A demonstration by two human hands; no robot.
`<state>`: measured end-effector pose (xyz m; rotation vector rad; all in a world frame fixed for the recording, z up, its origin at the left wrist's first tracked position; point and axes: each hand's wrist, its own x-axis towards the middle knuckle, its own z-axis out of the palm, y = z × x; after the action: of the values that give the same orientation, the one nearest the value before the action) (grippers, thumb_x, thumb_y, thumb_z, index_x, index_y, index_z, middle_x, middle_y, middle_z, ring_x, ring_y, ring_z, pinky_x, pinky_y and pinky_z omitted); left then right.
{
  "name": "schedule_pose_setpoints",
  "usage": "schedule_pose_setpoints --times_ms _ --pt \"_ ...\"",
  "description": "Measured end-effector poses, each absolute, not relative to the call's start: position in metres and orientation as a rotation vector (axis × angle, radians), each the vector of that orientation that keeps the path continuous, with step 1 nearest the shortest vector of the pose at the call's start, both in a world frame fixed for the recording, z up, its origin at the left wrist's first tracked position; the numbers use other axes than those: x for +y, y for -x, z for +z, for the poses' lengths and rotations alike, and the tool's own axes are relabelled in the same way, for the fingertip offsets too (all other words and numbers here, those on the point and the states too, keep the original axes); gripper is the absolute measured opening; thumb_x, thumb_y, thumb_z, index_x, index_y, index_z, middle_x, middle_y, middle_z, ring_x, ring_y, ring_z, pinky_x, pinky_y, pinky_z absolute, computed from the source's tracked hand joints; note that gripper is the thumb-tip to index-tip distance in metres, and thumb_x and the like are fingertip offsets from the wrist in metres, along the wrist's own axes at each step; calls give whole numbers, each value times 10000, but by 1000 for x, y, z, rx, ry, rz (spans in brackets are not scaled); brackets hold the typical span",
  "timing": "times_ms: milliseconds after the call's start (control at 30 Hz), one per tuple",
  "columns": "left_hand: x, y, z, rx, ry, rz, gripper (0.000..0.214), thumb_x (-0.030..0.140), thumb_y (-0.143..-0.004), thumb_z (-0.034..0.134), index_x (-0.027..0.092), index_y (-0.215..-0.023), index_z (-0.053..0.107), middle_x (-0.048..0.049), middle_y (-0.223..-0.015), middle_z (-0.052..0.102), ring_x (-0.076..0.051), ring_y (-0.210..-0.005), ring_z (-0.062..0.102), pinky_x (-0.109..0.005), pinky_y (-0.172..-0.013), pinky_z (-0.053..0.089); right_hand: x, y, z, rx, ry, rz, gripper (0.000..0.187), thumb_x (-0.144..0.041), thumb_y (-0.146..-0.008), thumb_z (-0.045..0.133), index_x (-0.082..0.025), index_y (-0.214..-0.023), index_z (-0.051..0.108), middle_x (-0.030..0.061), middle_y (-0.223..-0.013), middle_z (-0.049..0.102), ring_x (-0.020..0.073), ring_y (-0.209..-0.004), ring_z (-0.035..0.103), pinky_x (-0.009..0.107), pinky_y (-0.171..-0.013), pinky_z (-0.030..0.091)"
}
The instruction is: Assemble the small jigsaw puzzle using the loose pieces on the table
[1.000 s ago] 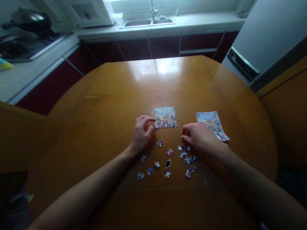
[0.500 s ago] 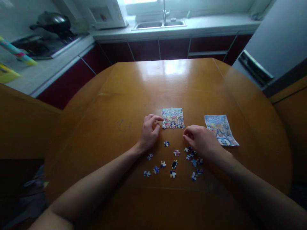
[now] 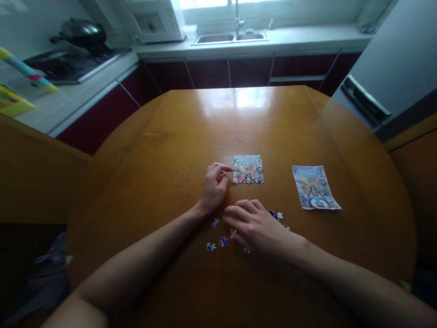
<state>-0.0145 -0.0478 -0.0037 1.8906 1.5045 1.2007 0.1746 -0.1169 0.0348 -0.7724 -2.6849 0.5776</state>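
A partly assembled jigsaw puzzle (image 3: 248, 169) lies flat on the table, with tabs sticking out along its near edge. My left hand (image 3: 214, 186) rests at its left side, fingers loosely stretched and an index fingertip at the puzzle's edge. Nearer to me, my right hand (image 3: 254, 224) hovers palm down over loose puzzle pieces, its fingers and thumb apart; what lies under it is hidden. Left of that hand lie a blue puzzle piece (image 3: 223, 241) and a pale puzzle piece (image 3: 215, 223). Several more show at its right, including a white puzzle piece (image 3: 280, 216).
A creased picture sheet (image 3: 316, 187) lies to the right on the wooden table (image 3: 153, 159). Beyond the table stand a counter with a double sink (image 3: 215, 38), a stove with a dark pan (image 3: 83, 34) and a grey appliance (image 3: 392, 59) at the right.
My right hand has moved left and toward me, from beside the puzzle's lower right corner to over the loose pieces. Its fingers have spread. My left hand stays at the puzzle's edge.
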Motion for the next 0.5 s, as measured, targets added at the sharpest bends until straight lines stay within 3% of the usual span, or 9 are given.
schedule_pose_setpoints --times_ms 100,167,333,500 --pt "-48 14 -4 1507 -1891 1200 254 30 -846 477 195 -922 655 -48 -982 630 -199 -944 563 -358 -806 487 -126 -167 31 -2751 631 626 481 -418 -973 555 -189 -1393 508 82 -1480 518 264 -1294 422 431 -1071 289" --pt "-48 15 -4 1505 -1898 1202 261 23 -839 478 195 -922 656 -46 -981 628 -197 -946 563 -357 -812 485 -127 -165 30 -2759 616 629 484 -448 -975 544 -182 -1378 519 83 -1476 524 266 -1309 414 436 -1082 261" --pt "-48 15 -6 1495 -1924 1217 263 14 -832 490 200 -925 651 -42 -972 624 -198 -941 555 -359 -814 478 -118 -168 25 -2753 663 516 180 -271 -1003 513 -193 -1077 657 67 -1144 703 229 -1117 539 410 -981 311" --pt "-48 15 -6 1484 -1936 1231 262 3 -815 508 201 -911 651 -38 -946 621 -197 -932 549 -360 -825 473 -109 -172 19 -2801 707 346 47 -242 -932 632 -205 -903 640 51 -932 670 225 -916 525 376 -822 355"
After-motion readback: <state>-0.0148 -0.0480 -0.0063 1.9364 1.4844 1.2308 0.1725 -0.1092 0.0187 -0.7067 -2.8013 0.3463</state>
